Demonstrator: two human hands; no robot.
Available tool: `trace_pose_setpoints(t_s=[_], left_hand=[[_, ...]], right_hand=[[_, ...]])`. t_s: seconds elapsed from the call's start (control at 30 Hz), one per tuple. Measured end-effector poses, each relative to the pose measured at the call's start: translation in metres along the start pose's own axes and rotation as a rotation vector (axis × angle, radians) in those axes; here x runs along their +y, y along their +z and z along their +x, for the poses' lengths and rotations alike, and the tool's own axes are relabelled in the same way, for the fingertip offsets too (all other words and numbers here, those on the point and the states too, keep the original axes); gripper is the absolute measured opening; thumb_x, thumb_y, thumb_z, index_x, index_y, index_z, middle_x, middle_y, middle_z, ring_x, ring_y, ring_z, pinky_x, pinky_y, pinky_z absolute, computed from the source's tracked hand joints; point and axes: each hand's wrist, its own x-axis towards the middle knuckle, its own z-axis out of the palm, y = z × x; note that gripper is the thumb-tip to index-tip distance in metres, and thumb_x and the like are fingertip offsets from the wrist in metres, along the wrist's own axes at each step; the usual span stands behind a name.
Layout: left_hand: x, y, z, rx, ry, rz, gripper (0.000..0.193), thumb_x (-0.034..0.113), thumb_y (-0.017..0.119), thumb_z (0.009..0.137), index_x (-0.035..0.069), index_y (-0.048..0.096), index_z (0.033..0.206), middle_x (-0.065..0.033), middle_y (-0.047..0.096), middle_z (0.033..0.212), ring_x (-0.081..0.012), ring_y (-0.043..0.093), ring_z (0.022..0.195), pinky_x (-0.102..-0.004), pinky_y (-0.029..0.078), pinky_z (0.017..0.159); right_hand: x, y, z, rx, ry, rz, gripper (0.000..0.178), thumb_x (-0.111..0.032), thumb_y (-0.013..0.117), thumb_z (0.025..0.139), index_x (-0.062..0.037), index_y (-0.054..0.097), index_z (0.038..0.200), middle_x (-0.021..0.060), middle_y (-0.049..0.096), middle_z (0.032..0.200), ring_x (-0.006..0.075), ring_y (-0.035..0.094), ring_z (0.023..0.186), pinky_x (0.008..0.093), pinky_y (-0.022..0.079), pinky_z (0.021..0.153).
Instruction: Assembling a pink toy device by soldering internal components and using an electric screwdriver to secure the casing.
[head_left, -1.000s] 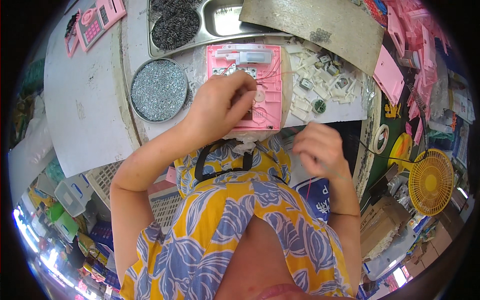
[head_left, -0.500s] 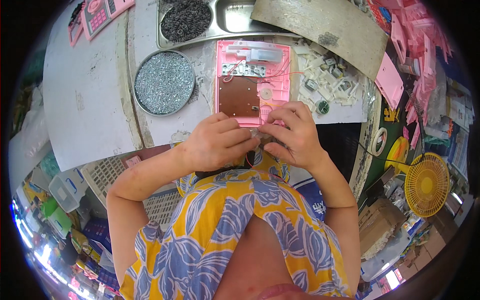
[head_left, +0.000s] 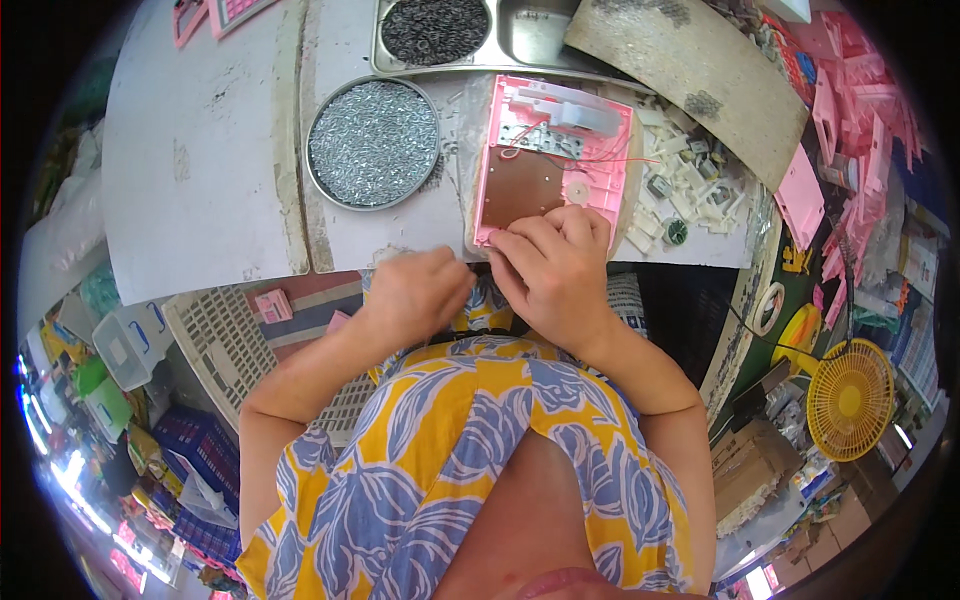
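A pink plastic casing (head_left: 618, 150) lies open side up at the near table edge. Inside it are a brown board (head_left: 520, 188), a metal strip, a translucent part, a small pale wheel (head_left: 577, 190) and thin red wires. My right hand (head_left: 555, 265) is closed over the casing's near edge, its fingers bent round the near left corner and covering part of the board. To the left, apart from the casing, my left hand (head_left: 420, 292) hangs just off the table edge. It is slightly blurred with fingers curled in; anything inside them is hidden.
A round tray of small silvery screws (head_left: 372, 145) stands left of the casing. Behind is a metal tray (head_left: 530, 62) with dark rings (head_left: 435, 30). White plastic parts (head_left: 700, 190) lie to the right, under a bent metal sheet (head_left: 700, 70). A yellow fan (head_left: 850, 398) stands far right.
My hands were close together at the casing's near edge. The left has drawn away, leftward and down; the right has shifted onto the casing's near corner. The whole view has shifted slightly.
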Motion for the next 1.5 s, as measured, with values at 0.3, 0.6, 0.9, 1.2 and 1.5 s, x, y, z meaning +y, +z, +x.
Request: trace_pose_setpoints(t_s=[0.3, 0.6, 0.9, 1.2, 1.5], left_hand=[[-0.001, -0.049, 0.03, -0.174, 0.069, -0.213, 0.025, 0.018, 0.071, 0.087, 0.008, 0.061, 0.108, -0.0136, 0.06, 0.095, -0.0364, 0.063, 0.084, -0.0443, 0.053, 0.069], [-0.036, -0.024, 0.055, -0.044, 0.296, -0.317, 0.019, 0.018, 0.078, 0.084, 0.009, 0.069, 0.098, -0.0108, 0.057, 0.088, -0.032, 0.062, 0.077, -0.0413, 0.052, 0.065], [-0.03, -0.026, 0.055, -0.017, 0.257, -0.336, 0.017, 0.017, 0.079, 0.084, 0.01, 0.069, 0.096, -0.0097, 0.057, 0.085, -0.0303, 0.062, 0.075, -0.0403, 0.051, 0.063], [-0.024, -0.028, 0.05, -0.004, 0.218, -0.305, 0.016, 0.019, 0.078, 0.084, 0.011, 0.069, 0.095, -0.0069, 0.056, 0.084, -0.0269, 0.062, 0.075, -0.0389, 0.051, 0.063], [-0.025, -0.031, 0.055, -0.002, 0.237, -0.223, 0.018, 0.02, 0.079, 0.083, 0.01, 0.068, 0.094, -0.0087, 0.057, 0.085, -0.0299, 0.062, 0.076, -0.0411, 0.051, 0.063]], right_hand=[[-0.001, 0.009, 0.002, -0.032, -0.01, -0.031, 0.02, -0.022, 0.08, 0.072, -0.0132, 0.069, 0.087, 0.0014, 0.058, 0.09, 0.0256, 0.052, 0.093, 0.045, 0.037, 0.087], [0.145, -0.155, 0.134, 0.434, 0.328, 0.371, 0.013, -0.01, 0.074, 0.09, 0.0018, 0.072, 0.093, 0.0022, 0.07, 0.088, 0.0086, 0.061, 0.08, 0.0252, 0.049, 0.075], [0.201, -0.147, 0.422, 0.096, -0.555, -0.077, 0.016, -0.02, 0.078, 0.079, -0.006, 0.073, 0.084, 0.0133, 0.069, 0.085, 0.0289, 0.065, 0.076, 0.042, 0.05, 0.075], [0.167, -0.079, 0.46, -0.209, -0.484, -0.4, 0.018, -0.021, 0.073, 0.087, -0.0047, 0.066, 0.088, 0.0093, 0.067, 0.087, 0.0304, 0.057, 0.098, 0.0431, 0.048, 0.087], [0.213, -0.138, 0.436, 0.135, -0.304, 0.224, 0.021, -0.023, 0.066, 0.096, -0.0024, 0.067, 0.098, 0.0061, 0.071, 0.091, 0.02, 0.065, 0.084, 0.0347, 0.051, 0.081]])
